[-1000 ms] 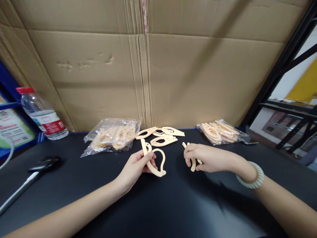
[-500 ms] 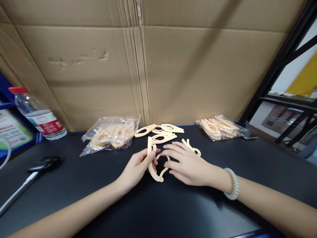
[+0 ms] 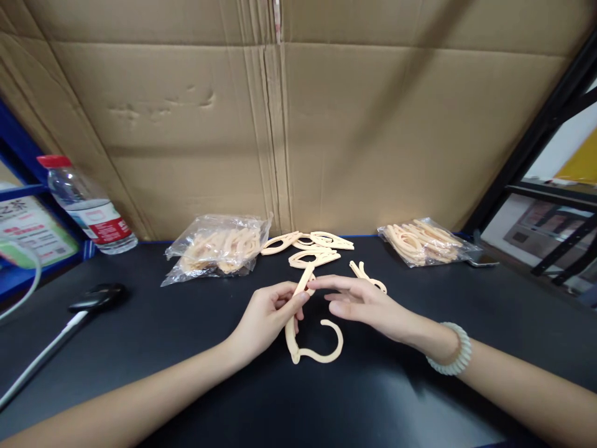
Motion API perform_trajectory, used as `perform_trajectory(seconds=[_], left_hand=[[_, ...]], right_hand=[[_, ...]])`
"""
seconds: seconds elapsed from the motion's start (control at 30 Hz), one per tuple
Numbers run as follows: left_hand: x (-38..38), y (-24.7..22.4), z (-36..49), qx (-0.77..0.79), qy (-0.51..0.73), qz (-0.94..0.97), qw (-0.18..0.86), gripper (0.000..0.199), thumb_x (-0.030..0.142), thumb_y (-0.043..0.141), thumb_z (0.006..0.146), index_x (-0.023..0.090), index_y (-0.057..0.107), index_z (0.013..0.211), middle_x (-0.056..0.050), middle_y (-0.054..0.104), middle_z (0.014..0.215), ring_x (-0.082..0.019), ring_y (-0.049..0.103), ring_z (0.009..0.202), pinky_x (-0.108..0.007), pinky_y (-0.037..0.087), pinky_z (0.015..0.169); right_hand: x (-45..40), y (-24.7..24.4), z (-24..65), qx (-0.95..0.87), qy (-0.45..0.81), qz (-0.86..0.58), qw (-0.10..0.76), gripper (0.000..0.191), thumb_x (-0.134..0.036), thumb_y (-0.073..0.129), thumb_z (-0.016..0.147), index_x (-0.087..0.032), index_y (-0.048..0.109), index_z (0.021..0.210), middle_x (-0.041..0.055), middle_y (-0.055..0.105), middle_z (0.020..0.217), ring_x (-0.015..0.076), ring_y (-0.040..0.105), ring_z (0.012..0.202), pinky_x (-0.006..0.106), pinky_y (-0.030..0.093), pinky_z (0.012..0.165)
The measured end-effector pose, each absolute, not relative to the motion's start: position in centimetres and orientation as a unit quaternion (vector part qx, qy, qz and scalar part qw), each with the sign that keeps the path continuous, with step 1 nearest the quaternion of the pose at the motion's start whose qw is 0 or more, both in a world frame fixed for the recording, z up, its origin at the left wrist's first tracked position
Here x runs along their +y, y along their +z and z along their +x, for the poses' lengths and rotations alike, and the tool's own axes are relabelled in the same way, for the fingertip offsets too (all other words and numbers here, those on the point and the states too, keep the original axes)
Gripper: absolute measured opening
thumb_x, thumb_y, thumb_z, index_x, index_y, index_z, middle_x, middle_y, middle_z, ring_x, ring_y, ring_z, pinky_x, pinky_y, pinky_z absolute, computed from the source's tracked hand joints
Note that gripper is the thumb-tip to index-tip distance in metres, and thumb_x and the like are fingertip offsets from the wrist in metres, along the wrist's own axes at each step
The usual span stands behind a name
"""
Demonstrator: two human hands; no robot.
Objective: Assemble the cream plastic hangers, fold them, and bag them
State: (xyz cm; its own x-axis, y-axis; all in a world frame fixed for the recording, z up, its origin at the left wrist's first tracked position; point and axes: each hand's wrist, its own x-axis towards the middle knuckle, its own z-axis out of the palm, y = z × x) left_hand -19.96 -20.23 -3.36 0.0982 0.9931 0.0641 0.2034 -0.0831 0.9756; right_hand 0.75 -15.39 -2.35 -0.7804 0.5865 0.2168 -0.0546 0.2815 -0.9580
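Note:
A cream plastic folding hanger (image 3: 291, 339) is gripped by my left hand (image 3: 268, 311), thumb in front and fingers curled behind. Its body stands tilted, and its curved hook sticks out to the right near the bottom. My right hand (image 3: 361, 305) is open, with the index finger stretched to the hanger's upper part, at or against it. Thumb and other fingers stay apart from the hook. Just behind the right hand lies another folded hanger (image 3: 368, 275), partly covered. Several more folded hangers (image 3: 314, 257) lie beyond my hands.
Clear plastic bags of hangers stand at the back left (image 3: 224, 246) and back right (image 3: 422, 242). A phone-like flat object (image 3: 482, 260) lies by the right bag. At left are a water bottle (image 3: 93, 208) and a black device (image 3: 97, 297) on a white cable. Cardboard (image 3: 326, 137) walls the back.
The hook now points out to the right, lower and clear of my right hand. My right fingers have shifted from around the hook to the hanger's upper part. The view has shifted slightly.

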Motion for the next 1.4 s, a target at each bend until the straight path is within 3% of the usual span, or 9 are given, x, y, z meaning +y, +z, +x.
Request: perform_trajectory(seconds=[0.17,0.3,0.5,0.63,0.83,1.0,1.17,1.3,1.4], left_hand=[[-20.3,-3.5,-20.1,0.508,0.455,0.604,0.413,0.028,0.044,0.061,0.084,0.016,0.068,0.085,0.002,0.059,0.06,-0.011,0.054,0.044,-0.019,0.042,0.043],[-20.5,-3.6,-20.2,0.514,0.449,0.624,0.38,0.027,0.04,0.056,0.088,0.017,0.068,0.099,0.001,0.061,0.065,-0.011,0.052,0.045,-0.019,0.039,0.044],[-20.8,-4.0,-20.2,0.516,0.385,0.747,0.166,0.022,0.027,0.056,0.09,0.023,0.068,0.108,-0.004,0.071,0.087,-0.017,0.063,0.068,-0.022,0.043,0.063],[-20.9,-3.8,-20.3,0.469,0.3,0.831,0.02,0.021,0.027,0.053,0.092,0.023,0.072,0.1,-0.006,0.07,0.081,-0.018,0.062,0.067,-0.023,0.038,0.057],[-21.4,-2.9,-20.2,0.404,0.169,0.896,-0.07,0.03,0.016,0.04,0.094,0.018,0.068,0.101,-0.006,0.064,0.07,-0.016,0.053,0.051,-0.025,0.029,0.045],[-21.8,-3.1,-19.9,0.375,0.086,0.917,-0.107,0.028,0.01,0.034,0.092,0.015,0.062,0.095,-0.008,0.064,0.074,-0.017,0.056,0.05,-0.024,0.034,0.042],[-21.1,-3.2,-20.7,0.423,0.14,0.895,-0.03,0.025,0.014,0.031,0.097,0.016,0.056,0.094,-0.004,0.065,0.076,-0.017,0.061,0.056,-0.025,0.043,0.051],[-20.0,-3.1,-21.1,0.514,0.285,0.798,0.133,0.033,0.031,0.033,0.099,0.017,0.059,0.086,0.0,0.059,0.064,-0.015,0.059,0.058,-0.024,0.044,0.057],[-19.3,-3.2,-21.2,0.563,0.356,0.68,0.305,0.035,0.043,0.038,0.095,0.017,0.06,0.088,0.004,0.053,0.055,-0.012,0.052,0.043,-0.023,0.04,0.044]], right_hand=[[-15.0,-2.4,0.5,-0.655,0.594,-0.273,0.38,0.031,-0.036,0.069,0.082,-0.019,0.068,0.107,0.0094,0.07,0.114,0.0224,0.062,0.11,0.041,0.045,0.1],[-14.9,-2.6,0.4,-0.612,0.6,-0.34,0.387,0.031,-0.04,0.069,0.081,-0.018,0.059,0.099,0.0029,0.068,0.084,0.016,0.068,0.076,0.032,0.053,0.075],[-15.5,-3.2,0.3,-0.62,0.659,-0.328,0.273,0.033,-0.044,0.064,0.084,-0.015,0.055,0.096,0.0,0.066,0.065,0.0093,0.057,0.053,0.021,0.042,0.051],[-16.0,-3.3,0.3,-0.626,0.689,-0.313,0.189,0.035,-0.047,0.06,0.086,-0.013,0.061,0.086,0.0009,0.066,0.06,0.0064,0.051,0.047,0.018,0.036,0.047],[-16.6,-2.9,0.4,-0.638,0.707,-0.29,0.096,0.038,-0.05,0.055,0.088,-0.013,0.062,0.084,0.001,0.065,0.057,0.0079,0.054,0.043,0.018,0.034,0.042],[-17.2,-1.9,0.4,-0.75,0.57,-0.33,0.058,0.033,-0.042,0.05,0.091,-0.016,0.062,0.075,-0.0055,0.051,0.044,0.0076,0.04,0.035,0.02,0.028,0.039],[-18.2,-0.1,1.0,-0.899,0.243,-0.317,0.177,0.034,-0.025,0.051,0.092,-0.016,0.058,0.06,-0.0038,0.048,0.049,0.0075,0.039,0.045,0.023,0.03,0.049],[-16.3,2.0,3.1,-0.895,0.165,-0.295,0.292,0.034,-0.029,0.046,0.096,-0.017,0.066,0.072,0.0027,0.065,0.067,0.0115,0.054,0.057,0.024,0.04,0.056],[-13.2,2.6,5.3,-0.894,0.112,-0.306,0.308,0.026,-0.027,0.049,0.093,-0.018,0.072,0.085,0.008,0.07,0.091,0.0169,0.063,0.076,0.027,0.047,0.061]])
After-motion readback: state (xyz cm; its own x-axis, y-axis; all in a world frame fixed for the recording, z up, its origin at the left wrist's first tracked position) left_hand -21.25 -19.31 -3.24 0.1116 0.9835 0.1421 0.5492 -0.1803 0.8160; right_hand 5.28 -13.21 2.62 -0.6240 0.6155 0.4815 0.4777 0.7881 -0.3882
